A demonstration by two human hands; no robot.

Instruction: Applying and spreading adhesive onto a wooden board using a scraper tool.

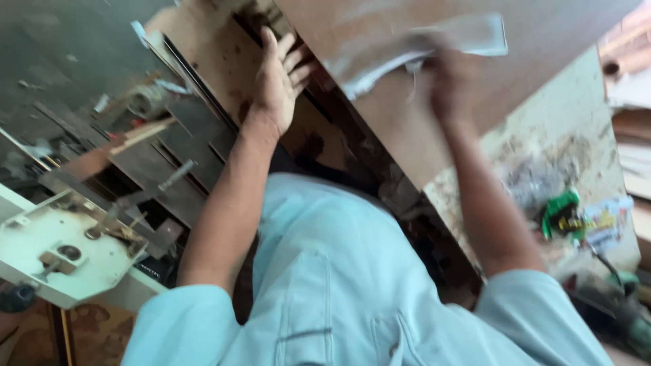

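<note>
left hand: open, fingers spread, palm flat against the dark lower edge of the brown board; grips nothing.
right hand: blurred, up on the board face, closed on a pale grey cloth; how tight, can't tell.
cloth: crumpled, lies across the board face, one end reaching toward the board's upper right edge.
board: large, flat, brown, tilted across the top of view; its lower edge runs diagonally from the left hand down toward the right.
shirt: light blue, fills the bottom centre; both forearms bare.
surface: pale, dusty, stained, right of the board; scraps and debris near its right edge.
green tool: on the surface near the right edge, beside a printed packet; well apart from both hands.
white machine plate: bottom left, metal fittings on it, dark slats just above.
power tool: green, bottom right corner, partly cut off.
</note>
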